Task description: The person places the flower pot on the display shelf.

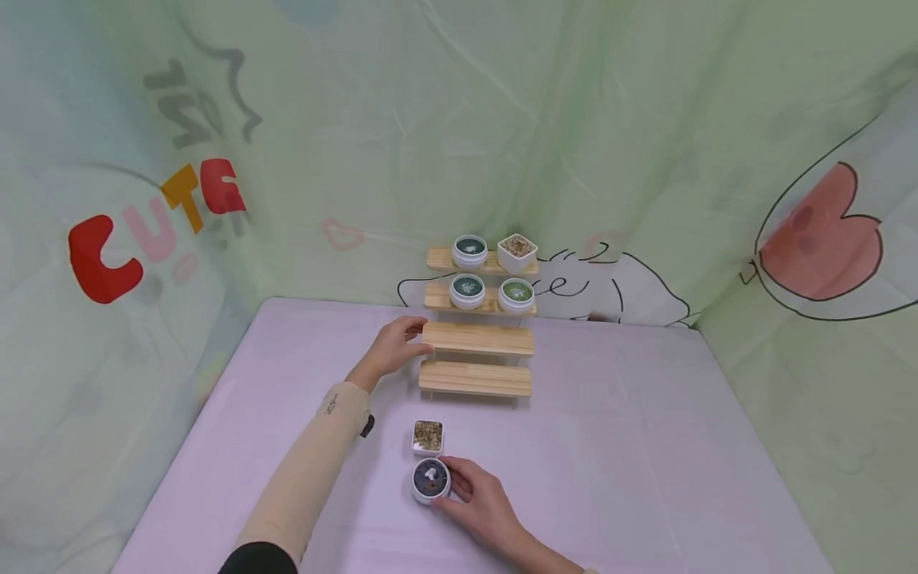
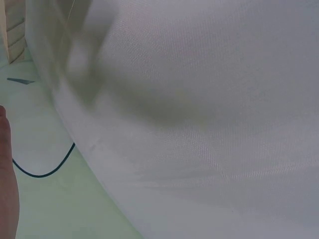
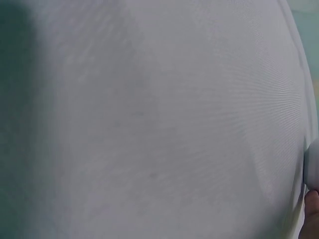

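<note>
A stand with wooden steps rises at the far side of the table. My left hand holds the left end of its second step from the bottom, thumb at the front edge and fingers behind. In front of the stand, my right hand grips a round white pot with dark filling from its right side, between thumb and fingers. Directly behind that pot stands a square white pot with brownish grainy filling. The right wrist view catches only a bit of the round pot and a fingertip.
On the top step stand a round pot with dark teal filling and a square grainy one. One step lower are another teal pot and a green-filled pot. Printed cloth hangs behind the pale tablecloth.
</note>
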A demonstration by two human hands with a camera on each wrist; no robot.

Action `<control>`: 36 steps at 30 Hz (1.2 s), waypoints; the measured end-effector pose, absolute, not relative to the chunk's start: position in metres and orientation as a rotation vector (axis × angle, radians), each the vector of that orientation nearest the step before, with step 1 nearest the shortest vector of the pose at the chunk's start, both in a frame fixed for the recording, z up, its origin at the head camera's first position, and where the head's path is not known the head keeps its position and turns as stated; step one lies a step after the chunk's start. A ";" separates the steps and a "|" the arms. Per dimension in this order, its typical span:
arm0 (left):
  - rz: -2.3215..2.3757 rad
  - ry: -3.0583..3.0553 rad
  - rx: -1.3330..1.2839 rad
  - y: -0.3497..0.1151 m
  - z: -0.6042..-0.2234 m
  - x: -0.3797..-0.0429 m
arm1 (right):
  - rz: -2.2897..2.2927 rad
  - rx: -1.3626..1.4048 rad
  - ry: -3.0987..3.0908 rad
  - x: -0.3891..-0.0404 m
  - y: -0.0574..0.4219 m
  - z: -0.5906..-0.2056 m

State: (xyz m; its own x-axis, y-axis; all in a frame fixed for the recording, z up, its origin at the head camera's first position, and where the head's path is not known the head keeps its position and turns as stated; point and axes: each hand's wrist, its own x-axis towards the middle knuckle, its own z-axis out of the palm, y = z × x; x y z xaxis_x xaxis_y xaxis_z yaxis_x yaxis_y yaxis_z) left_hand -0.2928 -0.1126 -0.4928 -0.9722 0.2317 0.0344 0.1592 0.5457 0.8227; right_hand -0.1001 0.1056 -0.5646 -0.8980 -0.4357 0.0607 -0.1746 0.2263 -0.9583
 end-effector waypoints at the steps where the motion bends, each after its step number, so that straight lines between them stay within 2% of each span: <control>1: 1.426 2.690 0.341 -0.113 -0.493 -0.293 | -1.739 -0.576 2.273 -0.100 0.106 -0.564; 17: 1.422 2.687 0.340 -0.114 -0.493 -0.295 | -1.752 -0.616 2.316 -0.104 0.113 -0.542; 36: 1.430 2.712 0.379 -0.114 -0.497 -0.295 | -1.974 -0.428 2.329 -0.142 0.117 -0.489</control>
State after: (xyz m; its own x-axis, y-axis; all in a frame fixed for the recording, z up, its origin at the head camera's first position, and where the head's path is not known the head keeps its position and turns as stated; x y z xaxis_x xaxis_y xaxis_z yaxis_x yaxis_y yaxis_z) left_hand -0.2949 -0.1136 -0.4966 -0.9686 0.2393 0.0676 0.1910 0.5420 0.8184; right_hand -0.1423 0.1173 -0.4893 -0.9597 -0.2473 0.1335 -0.1723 0.1424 -0.9747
